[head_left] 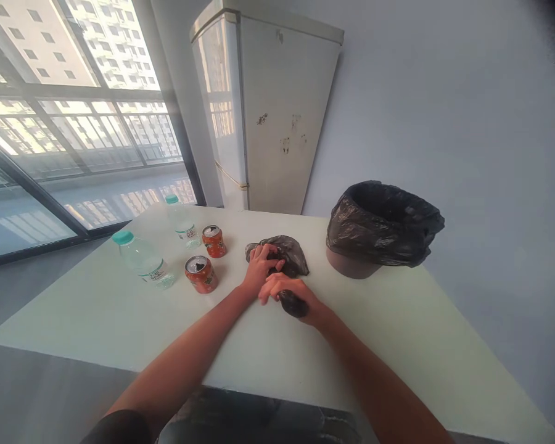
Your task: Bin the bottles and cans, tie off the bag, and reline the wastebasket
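Observation:
A crumpled black plastic bag (294,254) lies on the white table in front of me. My left hand (261,269) is on its near left side, fingers curled into the plastic. Just nearer to me, my right hand (292,292) is closed around a bunched part of the black plastic, which bulges out below the fingers. Whether this bunch joins the spread part is hidden by my hands. Left of my hands stand two orange drink cans, the nearer can (201,275) and the farther can (213,241), both with opened tops.
Two clear plastic bottles with green caps, a near bottle (143,262) and a far bottle (182,222), stand at the table's left. A bin (351,264) lined with a black bag (374,231) is at the right, by the wall. Behind the table (268,357) stands a fridge (287,117).

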`<move>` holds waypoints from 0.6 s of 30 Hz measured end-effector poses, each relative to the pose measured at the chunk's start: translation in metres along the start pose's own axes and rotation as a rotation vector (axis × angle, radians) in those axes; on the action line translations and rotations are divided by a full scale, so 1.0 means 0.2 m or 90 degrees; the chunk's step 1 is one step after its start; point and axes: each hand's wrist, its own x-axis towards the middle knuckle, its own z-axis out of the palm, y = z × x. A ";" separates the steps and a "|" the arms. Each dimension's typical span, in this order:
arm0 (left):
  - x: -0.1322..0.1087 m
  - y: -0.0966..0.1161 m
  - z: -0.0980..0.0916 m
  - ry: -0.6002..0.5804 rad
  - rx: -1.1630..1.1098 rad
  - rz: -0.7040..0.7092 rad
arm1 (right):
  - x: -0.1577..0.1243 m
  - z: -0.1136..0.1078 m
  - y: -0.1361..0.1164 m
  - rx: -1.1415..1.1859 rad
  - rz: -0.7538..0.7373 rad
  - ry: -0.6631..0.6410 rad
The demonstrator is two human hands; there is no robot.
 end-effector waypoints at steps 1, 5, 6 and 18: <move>0.00 -0.01 0.00 0.005 0.024 -0.014 | 0.00 0.00 -0.01 0.073 0.011 0.023; -0.01 -0.01 0.00 0.068 0.143 -0.126 | 0.01 -0.05 -0.06 0.292 0.038 0.195; -0.01 0.01 0.00 0.090 0.159 -0.134 | 0.02 -0.06 -0.06 0.309 0.041 0.261; -0.01 0.05 0.02 -0.181 0.052 0.068 | 0.01 -0.16 -0.07 0.346 0.148 0.481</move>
